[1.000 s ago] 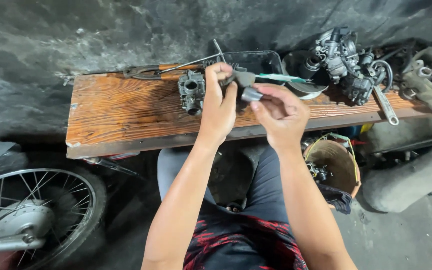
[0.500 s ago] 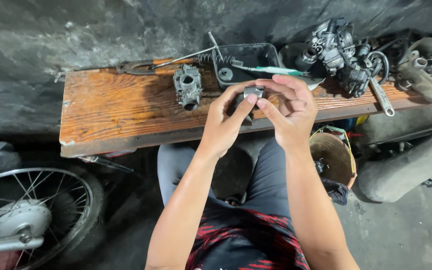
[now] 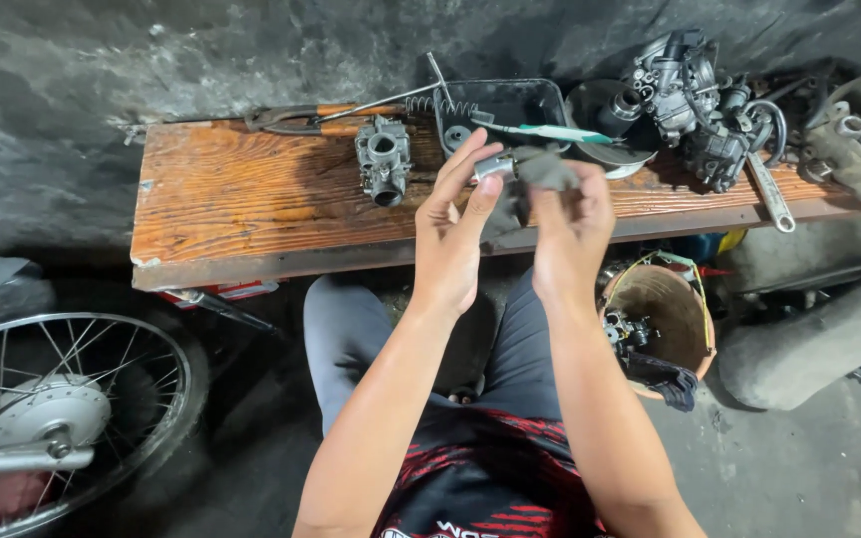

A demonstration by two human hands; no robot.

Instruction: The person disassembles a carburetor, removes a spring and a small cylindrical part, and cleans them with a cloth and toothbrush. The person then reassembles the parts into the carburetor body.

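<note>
Holding: left hand pinches a small silvery cylindrical metal part between thumb and fingertips, raised above the near edge of the bench.
Left grip: closed on the metal part; the other fingers are extended upward, not wrapped.
Right hand: right hand is closed on a grey rag, bunched at its fingertips.
Contact: rag touches the right end of the metal part; both hands meet over the bench edge, just in front of the tray.
Rag tail: a dark fold hangs down between the two hands.
Bench: worn orange-brown wooden bench runs left to right across the view, person seated behind it with knees under the edge.
Carburetor: a single grey carburetor body stands on the bench, just left of the left hand, not touching it.
Tray: black plastic tray sits behind the hands, a green-handled tool lying across it.
Pliers: orange-handled pliers lie at the bench's back edge, left of the tray.
Spring: a coil spring rests between pliers and tray.
Carb bank: a larger carburetor assembly sits at the right end, a wrench just beside it.
Floor left: spoked wheel with hub.
Floor right: brown bucket with parts inside, near the right forearm.
</note>
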